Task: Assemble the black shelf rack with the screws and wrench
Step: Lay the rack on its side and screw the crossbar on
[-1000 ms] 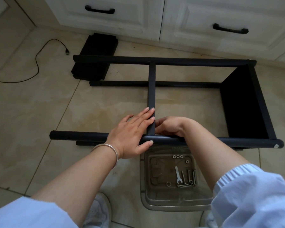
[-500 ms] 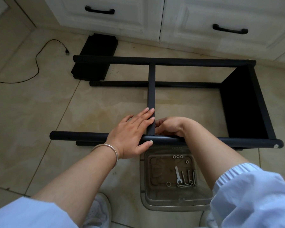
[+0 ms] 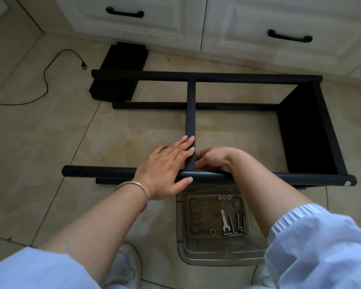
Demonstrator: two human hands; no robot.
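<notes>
Clear tray point(image 3: 181, 226) with screws point(image 3: 237, 225), wrench point(image 3: 224, 221)

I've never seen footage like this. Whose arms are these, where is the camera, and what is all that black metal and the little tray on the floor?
No machine here: a person is working with two bare hands, and the single camera is worn on their head, looking down. The black shelf rack lies on its side on the tiled floor, half built. The left hand lies with straight fingers over the joint where a crossbar meets the near tube, thumb under the tube. The right hand curls at the same joint; what its grip holds is hidden. Below, a clear plastic tray holds a small wrench, long screws and washers, all untouched. A spare black panel and a cable lie by the white cabinets.
</notes>
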